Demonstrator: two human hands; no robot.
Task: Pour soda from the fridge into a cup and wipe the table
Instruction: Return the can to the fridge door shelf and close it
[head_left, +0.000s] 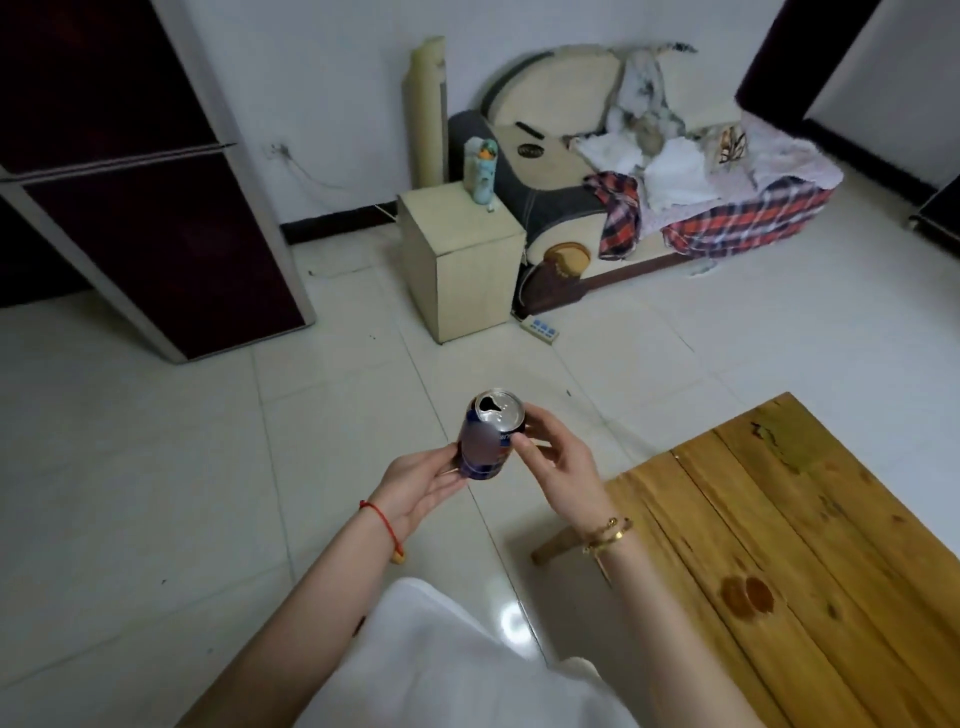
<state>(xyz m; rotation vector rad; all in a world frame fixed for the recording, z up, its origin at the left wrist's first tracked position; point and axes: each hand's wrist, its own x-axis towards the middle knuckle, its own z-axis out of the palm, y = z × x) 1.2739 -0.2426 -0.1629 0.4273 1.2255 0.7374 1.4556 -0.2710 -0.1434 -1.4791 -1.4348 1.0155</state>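
A dark blue soda can (488, 434) with its silver top opened is held over the floor in the middle of the view. My left hand (423, 486) cups its lower side from the left. My right hand (556, 465) touches the can's upper right side with thumb and fingertips. The wooden table (810, 545) lies at the lower right, with a small wet patch (748, 597) on its boards. The dark-doored fridge (140, 208) stands shut at the upper left. No cup is in view.
A small beige cabinet (462, 260) with a pale bottle (480, 171) on top stands ahead. A sofa (649, 171) piled with cloths lies behind it. A power strip (540, 328) lies on the white tiled floor (182, 493).
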